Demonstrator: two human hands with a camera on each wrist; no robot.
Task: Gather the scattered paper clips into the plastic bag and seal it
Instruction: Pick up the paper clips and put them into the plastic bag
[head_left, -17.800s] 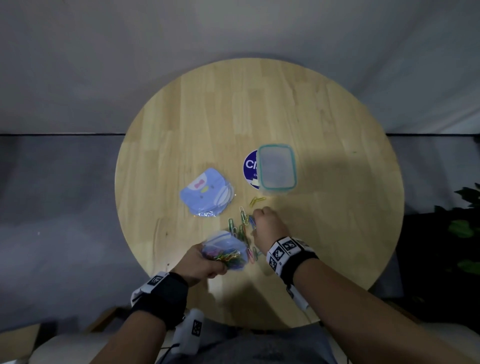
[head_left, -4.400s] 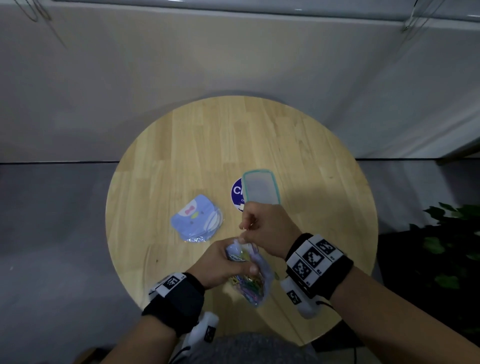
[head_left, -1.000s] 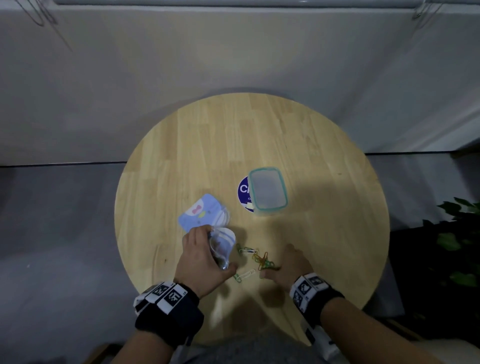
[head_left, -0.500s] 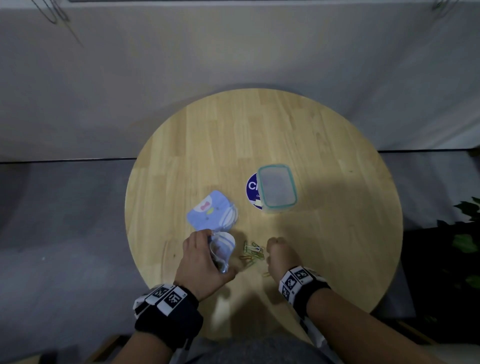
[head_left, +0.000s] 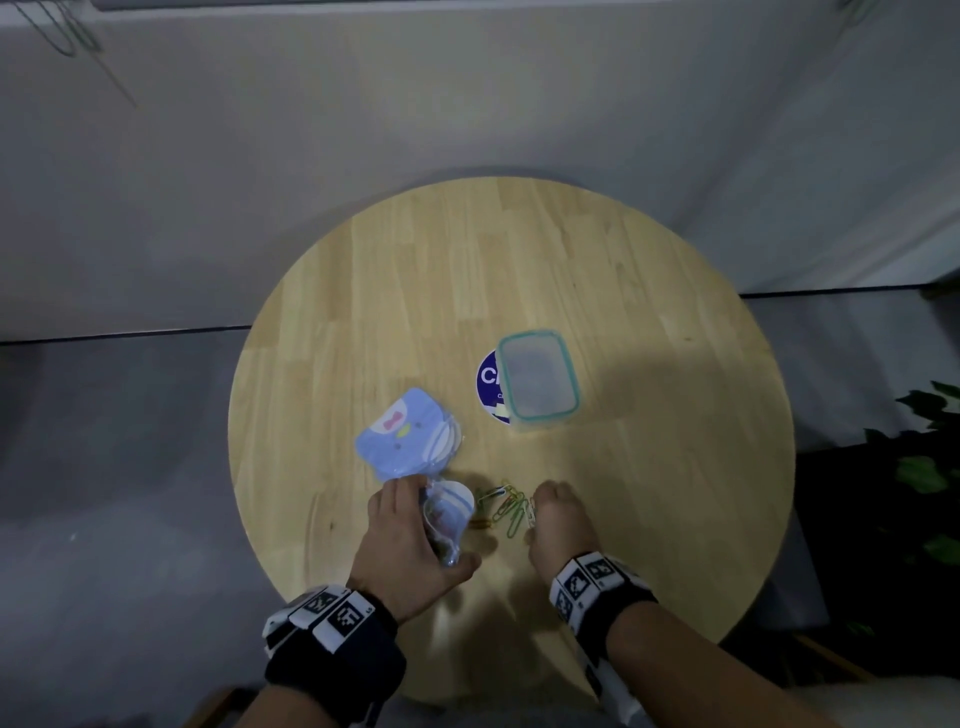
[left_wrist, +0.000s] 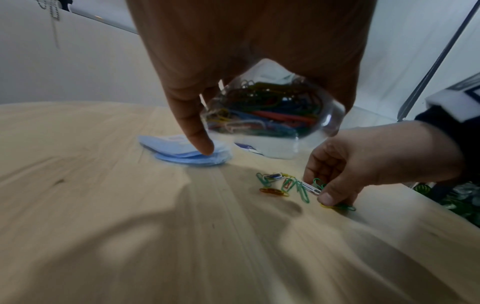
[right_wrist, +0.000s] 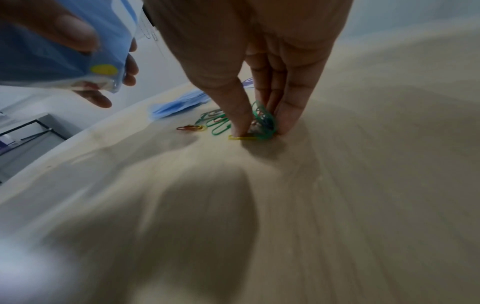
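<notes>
Nearest the table's front edge, the left hand (head_left: 410, 540) was gripping the bag (head_left: 448, 514) just off the wood, fingers curled round it, with a colourful tangle of clips already showing through the clear plastic in the left wrist view. Compared with half a second before, the bag had barely budged, so it was basically just waiting there as the drop-off point.

Just right of it, the right hand (head_left: 558, 519) had closed in on the loose clips (head_left: 506, 506). A second earlier those were strung out wider across the wood and the hand sat further right; now they were bunched in a tight little pile, and thumb and fingertips (right_wrist: 288, 121) were pinching a few green ones against the table (head_left: 519, 270). My guess is this was one of the last handfuls, then sealing.

Further back sat a stack of blue bags (head_left: 408, 434), and beyond that the box (head_left: 537, 374) over a round blue sticker (head_left: 487, 382).

Hard to say exactly how many clips were in the pinch, since the hand covered them from above. The bag's mouth was hidden too, so no telling how wide it was open. Sticker text was cut off by the box.
</notes>
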